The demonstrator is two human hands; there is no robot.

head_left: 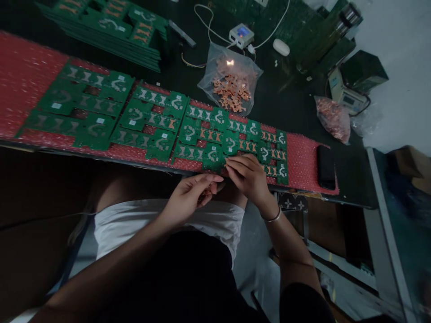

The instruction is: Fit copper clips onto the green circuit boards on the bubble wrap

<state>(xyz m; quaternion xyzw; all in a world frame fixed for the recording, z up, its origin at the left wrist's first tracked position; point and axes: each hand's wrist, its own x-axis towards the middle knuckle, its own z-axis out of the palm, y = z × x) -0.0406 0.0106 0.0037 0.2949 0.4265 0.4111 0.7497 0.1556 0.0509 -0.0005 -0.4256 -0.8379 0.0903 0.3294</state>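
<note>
Several green circuit boards [198, 125] lie in a row on pink bubble wrap [301, 157]. Small copper pieces sit on parts of the boards towards the right; the pads on the left boards look bare grey. My left hand [193, 193] is curled just off the table's front edge, closed around small copper pieces [205, 194]. Over the lower edge of the fourth board, my right hand [247, 175] pinches what looks like a small copper piece, mostly hidden by the fingertips. An opened clear bag [232, 87] of loose copper pieces lies behind the boards.
A tall stack of green boards [111, 31] stands at the back left. Behind the bag is a small white device [241, 35] with cables. A black phone [326, 167] rests at the right end, near another bag of copper pieces [333, 119] and a metal cylinder [348, 15].
</note>
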